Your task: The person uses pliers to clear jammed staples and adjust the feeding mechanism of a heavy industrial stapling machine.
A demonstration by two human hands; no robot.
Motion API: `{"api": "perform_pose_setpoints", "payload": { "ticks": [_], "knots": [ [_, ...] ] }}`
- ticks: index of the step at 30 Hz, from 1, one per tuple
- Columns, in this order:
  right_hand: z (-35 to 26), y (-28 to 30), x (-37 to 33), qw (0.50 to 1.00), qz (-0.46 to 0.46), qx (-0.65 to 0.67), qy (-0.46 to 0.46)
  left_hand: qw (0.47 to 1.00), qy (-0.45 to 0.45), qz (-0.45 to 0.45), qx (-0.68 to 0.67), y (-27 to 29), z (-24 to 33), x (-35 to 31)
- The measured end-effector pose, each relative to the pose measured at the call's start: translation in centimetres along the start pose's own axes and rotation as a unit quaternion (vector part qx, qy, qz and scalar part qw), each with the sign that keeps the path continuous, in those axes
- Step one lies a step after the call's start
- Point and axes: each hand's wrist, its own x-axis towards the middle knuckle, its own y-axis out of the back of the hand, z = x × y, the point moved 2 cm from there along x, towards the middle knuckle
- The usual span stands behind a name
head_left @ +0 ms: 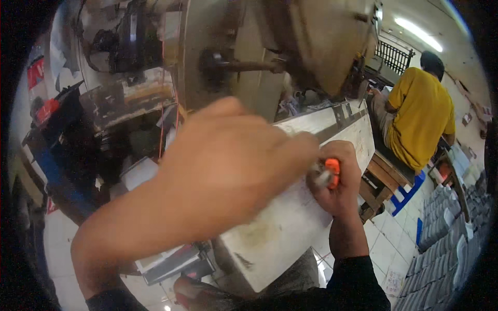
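A: What sort of place is this?

B: A cluttered workshop with a pale tiled floor (386, 243) and a long, worn whitish counter (290, 223) running away from the viewer toward a big tan machine (321, 41).

A: Start close in. Where are the hands?

B: Both come up from the lower edge in dark sleeves. The left hand (228, 155) is raised very near the camera, large and blurred, its back toward us and its fingers bent down toward the right hand. Its fingertips meet a small orange tool (332, 172) there; whether they actually pinch it I cannot tell.

A: And the right hand?

B: The right hand (340, 184) is curled into a closed fist around that orange tool, just above the counter's right edge. A greyish tip pokes out on the tool's left side, right where the left fingertips arrive. So the tool sits between the two hands, gripped by the right and touched or nearly touched by the left.

A: Further out?

B: Stacks of grey trays (441, 223) stand on the floor at the right. Beyond the counter, a person in a yellow shirt (420, 114) sits on a wooden bench (386, 179), back turned. A ceiling strip light (417, 33) glows at the far upper right.
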Motion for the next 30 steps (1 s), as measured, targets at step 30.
{"api": "perform_pose_setpoints", "payload": {
  "ticks": [30],
  "knots": [
    [-7.9,-2.2,1.7,0.979,0.070,-0.155,0.110,0.926,0.017,0.324,-0.195,-3.4,0.8,0.1]
  ]
}}
